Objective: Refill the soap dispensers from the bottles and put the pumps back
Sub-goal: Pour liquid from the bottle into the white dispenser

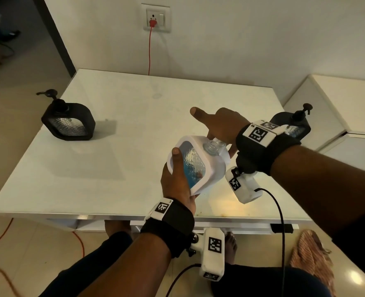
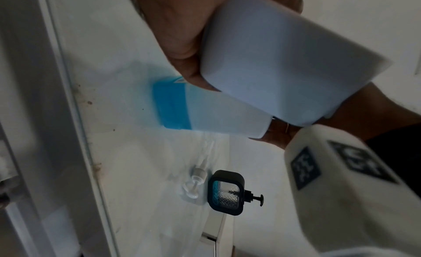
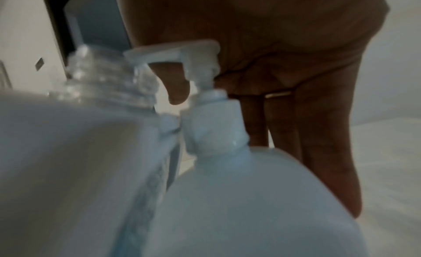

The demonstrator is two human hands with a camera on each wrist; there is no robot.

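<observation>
My left hand (image 1: 177, 181) grips a white soap dispenser (image 1: 198, 166) part full of blue liquid and tilts it above the table's front edge. Its clear threaded neck (image 1: 213, 146) is open, with no pump on it. My right hand (image 1: 220, 125) hovers just beyond the neck, fingers (image 3: 325, 152) straight, palm resting on the pump head (image 3: 173, 50) of a white refill bottle (image 3: 250, 207). That pump's nozzle points at the open neck (image 3: 102, 77). In the head view the refill bottle is hidden. The left wrist view shows it as white with a blue band (image 2: 216, 113).
One black dispenser (image 1: 68, 121) with its pump on stands at the table's left; another (image 1: 293, 125) stands behind my right wrist. A loose white pump (image 2: 196, 180) lies on the table (image 1: 134, 103) beside that one. A white cabinet (image 1: 338, 103) adjoins on the right.
</observation>
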